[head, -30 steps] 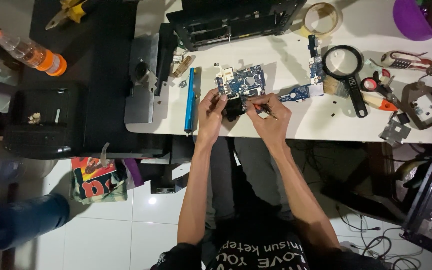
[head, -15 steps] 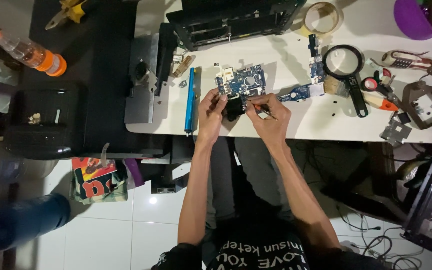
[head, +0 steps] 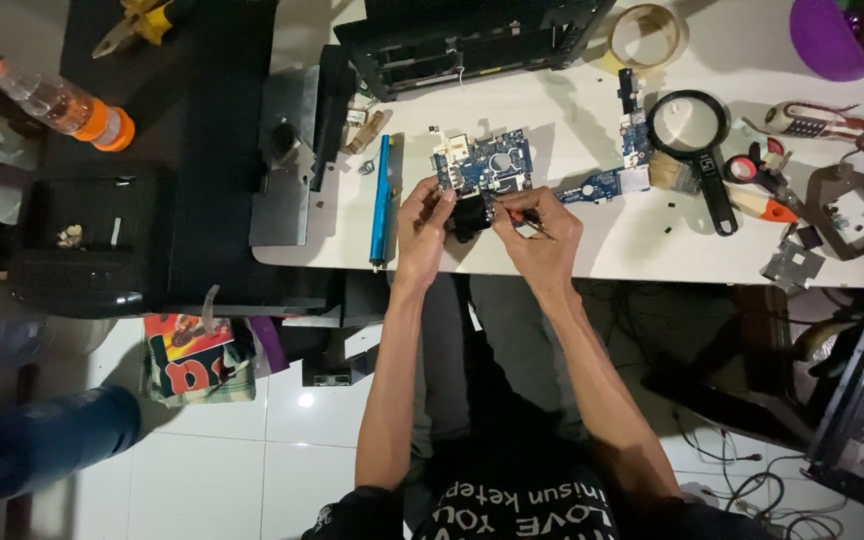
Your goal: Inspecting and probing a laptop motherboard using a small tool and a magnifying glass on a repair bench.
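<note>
Left hand (head: 422, 222) closed on small black component (head: 469, 215) at near edge of white desk (head: 652, 250), right hand (head: 544, 235) gripping thin red-handled tool (head: 524, 217), tip at component, blue circuit board (head: 487, 165) just beyond, blue pen (head: 381, 200) to the left.

Left hand (head: 422, 220) grips a small black part (head: 469, 216) against the near edge of a blue circuit board (head: 484, 165). Right hand (head: 544, 232) pinches a thin tool (head: 524, 217) touching it. A blue pen (head: 381, 200) lies just left of the left hand; a magnifying glass (head: 697, 140) sits well right.
</note>
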